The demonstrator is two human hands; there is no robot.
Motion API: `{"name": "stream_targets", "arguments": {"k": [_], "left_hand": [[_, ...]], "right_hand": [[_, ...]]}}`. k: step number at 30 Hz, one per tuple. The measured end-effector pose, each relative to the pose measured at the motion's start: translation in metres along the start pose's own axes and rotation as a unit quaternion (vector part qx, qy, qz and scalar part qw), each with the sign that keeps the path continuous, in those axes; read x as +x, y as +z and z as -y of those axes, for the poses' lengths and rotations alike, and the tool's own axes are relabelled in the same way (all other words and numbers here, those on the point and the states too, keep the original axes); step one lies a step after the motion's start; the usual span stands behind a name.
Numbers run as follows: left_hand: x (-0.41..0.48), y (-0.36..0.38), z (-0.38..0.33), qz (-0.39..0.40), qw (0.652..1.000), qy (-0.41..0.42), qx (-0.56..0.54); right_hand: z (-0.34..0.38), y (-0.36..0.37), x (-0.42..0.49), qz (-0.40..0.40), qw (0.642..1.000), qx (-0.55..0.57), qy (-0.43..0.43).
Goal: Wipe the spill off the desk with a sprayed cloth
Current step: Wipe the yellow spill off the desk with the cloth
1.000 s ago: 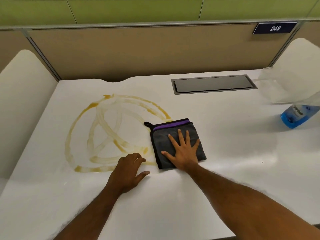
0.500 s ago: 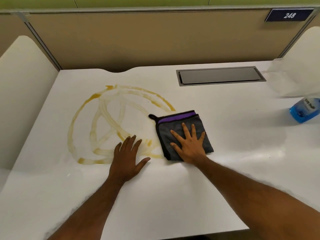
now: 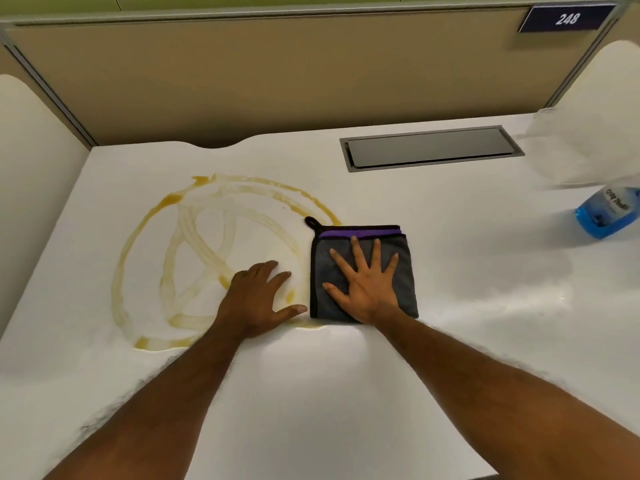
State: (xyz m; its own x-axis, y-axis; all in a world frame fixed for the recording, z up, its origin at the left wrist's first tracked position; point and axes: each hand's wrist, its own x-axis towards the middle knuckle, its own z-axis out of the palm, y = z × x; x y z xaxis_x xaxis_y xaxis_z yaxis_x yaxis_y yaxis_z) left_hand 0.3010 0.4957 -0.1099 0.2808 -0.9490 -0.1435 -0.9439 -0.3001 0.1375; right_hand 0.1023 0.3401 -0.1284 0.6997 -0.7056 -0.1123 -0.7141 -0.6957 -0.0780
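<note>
A yellow-brown spill (image 3: pixel 202 249) lies smeared in rings and crossing streaks on the left half of the white desk (image 3: pixel 467 271). A folded grey cloth (image 3: pixel 405 271) with a purple stripe and a black hanging loop sits at the spill's right edge. My right hand (image 3: pixel 367 285) lies flat on the cloth with its fingers spread, pressing it down. Just left of the cloth, my left hand (image 3: pixel 256 299) rests palm down on the desk, fingers apart, over the spill's lower right streaks. A blue spray bottle (image 3: pixel 606 213) stands at the far right.
A grey cable hatch (image 3: pixel 429 147) is set into the desk behind the cloth. A tan partition (image 3: pixel 277 81) closes the back, and white rounded side panels (image 3: pixel 34 168) flank the desk. Something translucent white (image 3: pixel 571 150) sits by the bottle.
My left hand has uncurled and slid forward onto the spill's lower right streaks. The right hand stays flat on the cloth at the spill's edge. The view has shifted closer.
</note>
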Motion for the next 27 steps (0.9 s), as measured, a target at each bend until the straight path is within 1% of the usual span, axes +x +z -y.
{"name": "stream_targets", "arguments": {"k": [3,5,6,9,13,15,17,20,21,22,23,24,25,27], "left_hand": [[0.008,-0.007,0.001,0.003,1.0,0.0,-0.007],[0.016,-0.008,0.006,0.015,0.999,-0.019,-0.031],[0.02,-0.007,0.009,0.02,0.998,-0.031,-0.042],[0.036,-0.005,0.014,0.008,0.998,-0.049,-0.046],[0.056,-0.008,0.017,-0.007,0.998,-0.047,-0.038],[0.062,-0.01,0.02,0.007,0.998,-0.047,-0.042],[0.062,-0.01,0.02,0.011,0.998,-0.047,-0.041],[0.056,-0.011,0.018,-0.002,0.999,-0.048,-0.024],[0.054,-0.012,0.017,-0.006,0.999,-0.046,-0.021],[0.053,-0.012,0.016,-0.01,0.999,-0.045,-0.02],[0.053,-0.012,0.017,-0.015,0.999,-0.045,-0.021],[0.054,-0.011,0.018,-0.018,0.998,-0.047,-0.024],[0.054,-0.01,0.019,-0.019,0.998,-0.049,-0.028],[0.056,-0.008,0.022,-0.018,0.998,-0.053,-0.032]], "right_hand": [[-0.017,0.008,-0.03,-0.009,0.996,-0.011,-0.091],[-0.039,0.008,-0.039,-0.014,0.993,-0.014,-0.117],[-0.05,0.006,-0.038,-0.011,0.994,-0.015,-0.111],[-0.071,-0.001,-0.023,-0.005,1.0,-0.013,-0.026],[-0.054,-0.005,0.01,0.009,0.995,0.005,0.101],[-0.041,-0.006,0.018,0.019,0.993,0.007,0.115],[-0.04,-0.003,0.012,0.022,0.998,-0.005,0.064],[-0.066,0.005,-0.011,-0.012,0.998,-0.013,-0.057],[-0.077,0.004,-0.015,-0.019,0.996,-0.013,-0.081],[-0.087,0.002,-0.016,-0.021,0.996,-0.015,-0.084],[-0.093,0.0,-0.012,-0.022,0.998,-0.013,-0.063],[-0.094,-0.003,-0.004,-0.02,1.0,-0.007,-0.02],[-0.09,-0.006,0.007,-0.015,0.999,0.0,0.036],[-0.067,-0.008,0.032,-0.009,0.988,0.019,0.155]]}}
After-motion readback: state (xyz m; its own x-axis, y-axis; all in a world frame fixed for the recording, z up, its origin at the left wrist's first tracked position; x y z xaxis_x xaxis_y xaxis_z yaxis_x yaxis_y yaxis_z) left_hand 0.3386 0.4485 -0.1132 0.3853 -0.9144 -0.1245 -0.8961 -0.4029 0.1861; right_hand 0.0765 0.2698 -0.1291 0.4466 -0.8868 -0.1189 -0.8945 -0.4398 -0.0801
